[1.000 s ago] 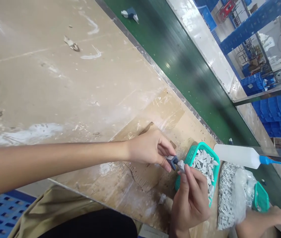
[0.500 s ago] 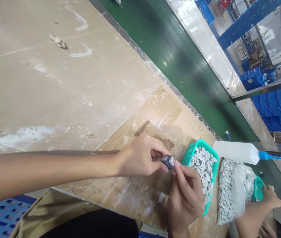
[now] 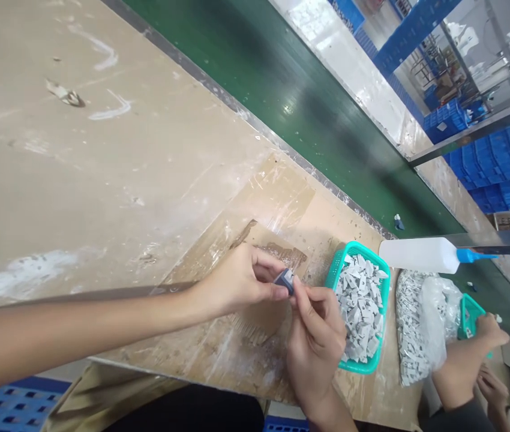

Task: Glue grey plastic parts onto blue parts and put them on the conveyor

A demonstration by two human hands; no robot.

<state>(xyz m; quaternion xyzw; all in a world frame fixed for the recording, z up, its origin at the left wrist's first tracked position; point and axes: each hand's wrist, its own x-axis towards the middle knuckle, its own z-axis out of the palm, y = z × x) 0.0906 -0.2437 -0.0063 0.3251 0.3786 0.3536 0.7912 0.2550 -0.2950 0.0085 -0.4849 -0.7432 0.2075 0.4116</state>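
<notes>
Head view: the left hand point(image 3: 237, 282) pinches a blue-grey plastic part point(image 3: 284, 281) in a narrow grip, and the right hand point(image 3: 315, 342) closes narrowly on that part's right end. Just right of the grip sits a teal basket point(image 3: 356, 247) of pale grey pieces point(image 3: 358, 306), then a plastic bag point(image 3: 435, 318) and a white squeeze bottle point(image 3: 417, 255). Farther right, a co-worker's hand point(image 3: 491, 330) is beside a second teal basket point(image 3: 470, 318).

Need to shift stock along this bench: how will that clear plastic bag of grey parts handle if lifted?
The clear plastic bag of grey parts will probably sag and shift, since thin film wraps loose pieces. It likely feels fairly heavy for its size, being densely packed.
</notes>
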